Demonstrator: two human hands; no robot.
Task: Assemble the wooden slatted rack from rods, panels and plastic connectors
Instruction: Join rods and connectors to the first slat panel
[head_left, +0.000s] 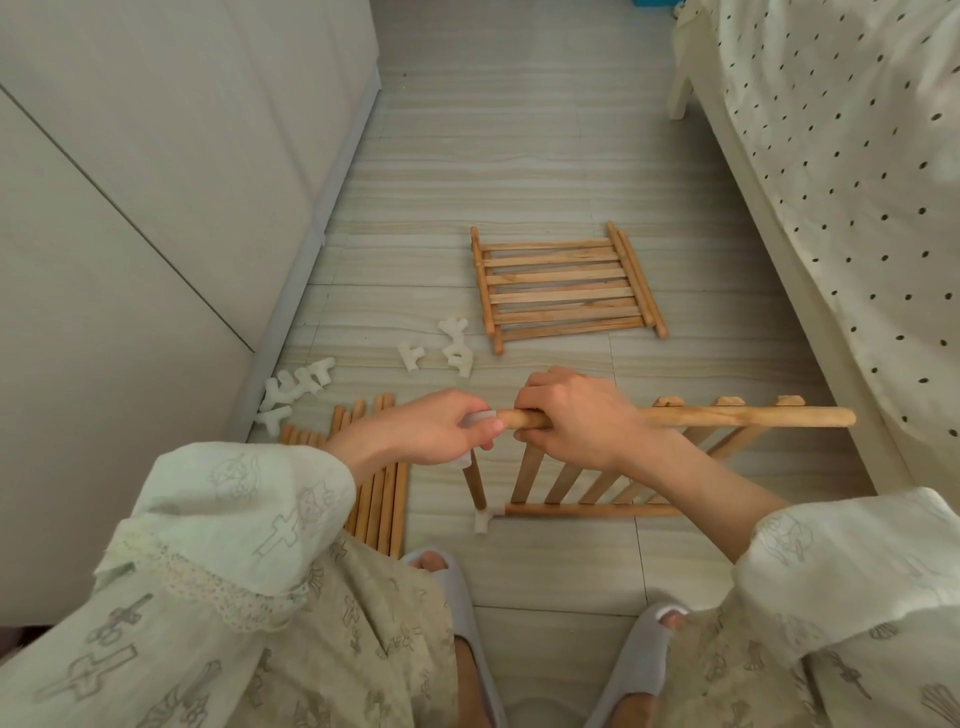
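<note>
The largest piece in hand is the slatted panel standing on edge on the floor just ahead of the person's slippers, its lower rail lying on the tiles and its upper rail held level at the top; it looks like light, dry wood, stiff along the rails but probably a little springy across the thin slats, so it is best taken by the round rails and not by the slats. A second slatted panel lies flat on the floor farther out, toward the bed frame on the right. A bundle of loose rods lies near the floor's left edge by the cabinet, light and smooth, likely to roll if nudged. The right hand is wrapped round the upper rail close to its left end, steadying it. The left hand pinches a pale plastic connector at that rail end, seemingly pressing the socket on; the plastic looks hard and slick, so a firm squeeze and a straight push would suit it. A short upright rod runs from that connector down to a bottom connector at the panel's lower left corner. Spare connectors lie scattered on the floor between the rods and the flat panel.
</note>
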